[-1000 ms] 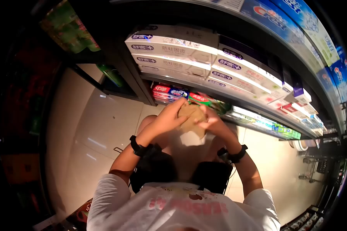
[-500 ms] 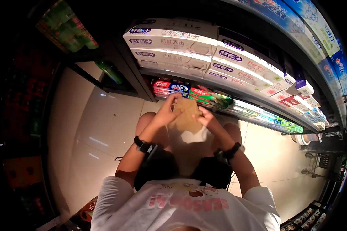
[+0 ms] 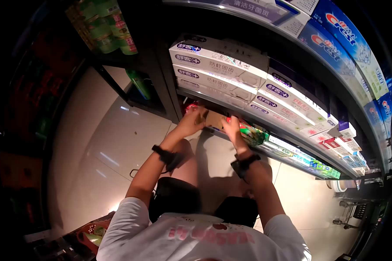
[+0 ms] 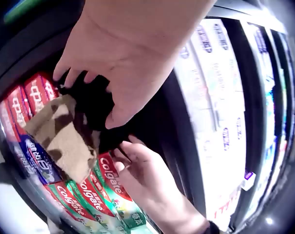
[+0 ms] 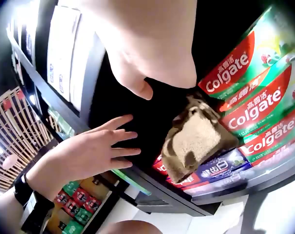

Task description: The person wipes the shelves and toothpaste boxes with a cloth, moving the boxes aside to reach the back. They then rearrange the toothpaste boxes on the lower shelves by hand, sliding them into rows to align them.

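Note:
A folded brown cloth [image 4: 64,141] lies on the toothpaste boxes of the low shelf, draped over a blue box [image 5: 220,165] and beside red-and-green Colgate boxes [image 5: 259,117]. My left hand [image 3: 190,124] is just left of the cloth, its fingers spread and slightly bent, with nothing in them. In the right wrist view the left hand [image 5: 96,151] shows clear of the cloth. My right hand [image 3: 231,129] is at the cloth's right side, close over the Colgate boxes. Its fingers look loosely curled and empty in the left wrist view.
Stacks of white toothpaste boxes [image 3: 217,65] fill the shelf above, its front edge over my hands. Blue Crest boxes [image 3: 335,39] stand higher at the right. A dark shelf upright [image 3: 163,82] rises left of my left hand. Tiled floor [image 3: 117,135] lies below.
Both hands held the brown cloth above the floor earlier and worked it into a flat shape. It has moved forward onto the low shelf, and both hands have let go.

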The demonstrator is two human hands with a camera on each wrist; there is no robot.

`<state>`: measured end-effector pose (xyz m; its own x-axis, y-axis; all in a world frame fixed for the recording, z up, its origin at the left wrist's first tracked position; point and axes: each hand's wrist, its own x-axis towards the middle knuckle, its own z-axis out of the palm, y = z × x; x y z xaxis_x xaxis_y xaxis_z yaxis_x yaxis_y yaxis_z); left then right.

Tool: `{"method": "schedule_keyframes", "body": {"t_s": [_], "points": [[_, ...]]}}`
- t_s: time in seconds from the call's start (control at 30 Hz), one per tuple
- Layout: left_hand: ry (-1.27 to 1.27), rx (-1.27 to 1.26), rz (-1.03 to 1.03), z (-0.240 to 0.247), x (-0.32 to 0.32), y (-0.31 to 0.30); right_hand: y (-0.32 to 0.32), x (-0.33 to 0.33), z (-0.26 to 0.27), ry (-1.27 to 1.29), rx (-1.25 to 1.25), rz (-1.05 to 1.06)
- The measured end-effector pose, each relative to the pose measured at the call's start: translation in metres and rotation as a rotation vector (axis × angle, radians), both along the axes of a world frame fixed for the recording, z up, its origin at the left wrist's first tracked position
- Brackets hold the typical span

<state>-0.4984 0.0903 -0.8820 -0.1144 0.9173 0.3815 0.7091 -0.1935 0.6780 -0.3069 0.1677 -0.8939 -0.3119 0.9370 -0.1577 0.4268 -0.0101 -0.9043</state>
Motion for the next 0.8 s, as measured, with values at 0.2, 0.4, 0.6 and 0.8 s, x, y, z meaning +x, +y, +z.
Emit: {"method": "schedule_keyframes", "body": {"t_s": [0.2, 0.4, 0.6, 0.8], "points": [[0.034, 0.127, -0.082, 0.147, 0.006, -0.045, -0.058, 0.036, 0.14, -0.051, 0.916, 0.401], [0.41, 0.491, 0.048, 0.231, 0.007, -0.01, -0.037, 0.03, 0.274, -0.289, 1.216, 0.343], [0.799, 0.373, -0.011, 0.262, -0.005, 0.025, 0.024, 0.019, 0.283, -0.663, 1.203, 0.412], [0.853, 0.264, -0.059, 0.261, -0.022, 0.05, 0.038, 0.025, 0.278, -0.618, 0.936, 0.487]]}}
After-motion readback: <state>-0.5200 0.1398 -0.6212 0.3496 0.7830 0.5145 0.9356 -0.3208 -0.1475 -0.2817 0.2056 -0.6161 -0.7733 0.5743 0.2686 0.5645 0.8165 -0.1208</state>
